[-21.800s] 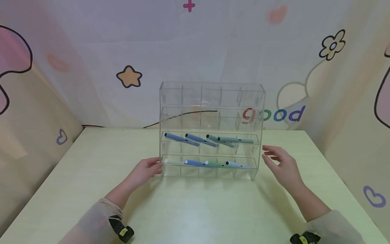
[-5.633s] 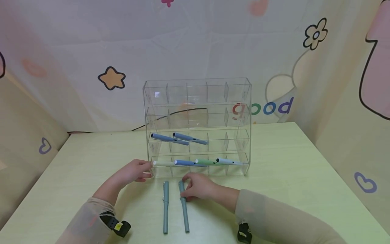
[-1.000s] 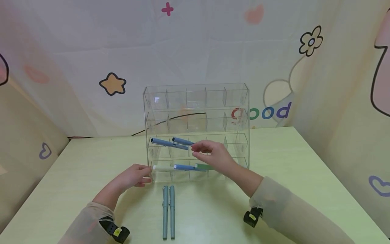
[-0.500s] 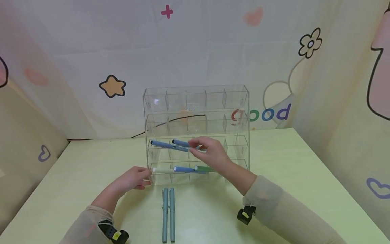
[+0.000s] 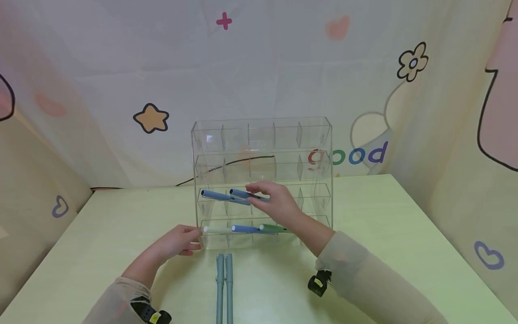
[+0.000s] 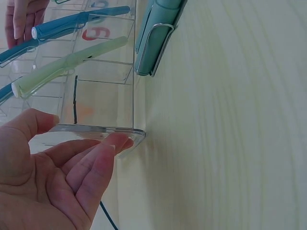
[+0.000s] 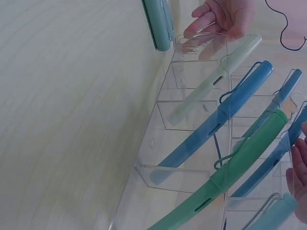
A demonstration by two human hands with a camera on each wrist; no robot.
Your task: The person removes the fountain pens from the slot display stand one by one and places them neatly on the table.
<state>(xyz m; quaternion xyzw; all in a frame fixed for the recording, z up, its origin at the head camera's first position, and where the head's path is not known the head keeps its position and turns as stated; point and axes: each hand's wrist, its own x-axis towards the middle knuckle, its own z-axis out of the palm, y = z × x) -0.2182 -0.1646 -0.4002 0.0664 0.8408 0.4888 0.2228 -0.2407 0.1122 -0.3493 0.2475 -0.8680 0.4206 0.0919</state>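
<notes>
A clear acrylic rack (image 5: 311,135) with four tiers stands on the pale green table (image 5: 121,216). My right hand (image 5: 254,194) pinches the second blue pen (image 5: 240,194) in the third tier, beside another blue pen (image 5: 214,195). The bottom tier holds a pale pen (image 5: 216,230), a blue pen (image 5: 243,229) and a green pen (image 5: 271,228); my wrist hides what lies further right. My left hand (image 5: 194,238) holds the rack's lower left corner between thumb and fingers (image 6: 103,155). Two grey-green pens (image 5: 224,288) lie side by side on the table in front.
A patterned cloth backdrop (image 5: 259,67) closes off the back and both sides. A black cable (image 5: 226,162) runs behind the rack. The rack's top two tiers hold nothing. Bare table lies to the left and right of the rack.
Since a second ago my right hand has slid left along the third tier and closed on the second blue pen. My left hand has stayed at the corner.
</notes>
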